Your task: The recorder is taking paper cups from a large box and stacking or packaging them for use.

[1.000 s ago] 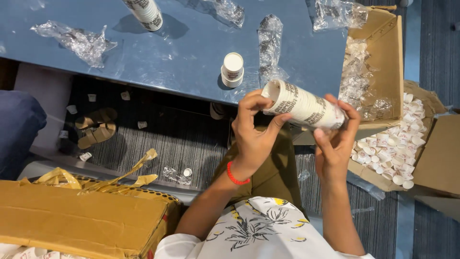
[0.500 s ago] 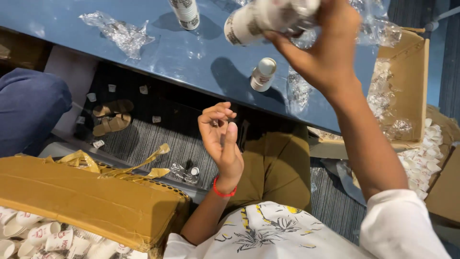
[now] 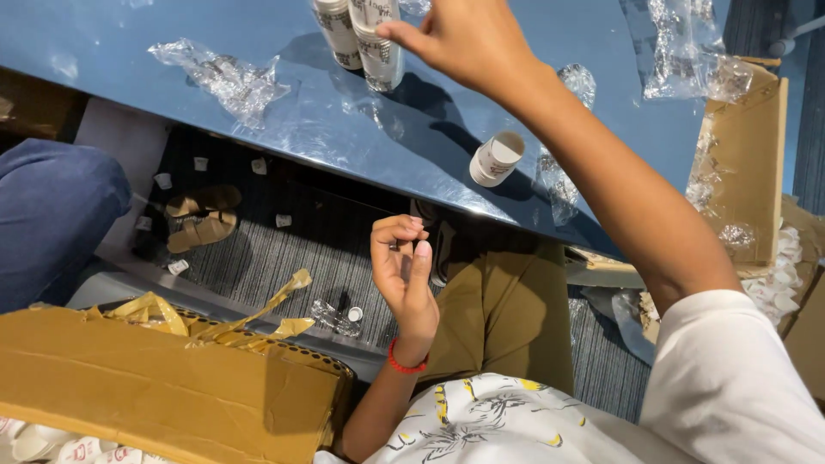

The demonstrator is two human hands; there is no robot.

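At top centre of the frame, your right hand hovers with loose, empty fingers just beside the cup stacks on the table. Mid-frame, your left hand is curled, holding nothing visible.

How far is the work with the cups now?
Done, it seems: two cup stacks stand on the blue table, with empty wrappers lying around. In hand: the right hand is at the stacks; the left hand is curled near the lap. Left: one loose cup on the table and more cups by the open box.
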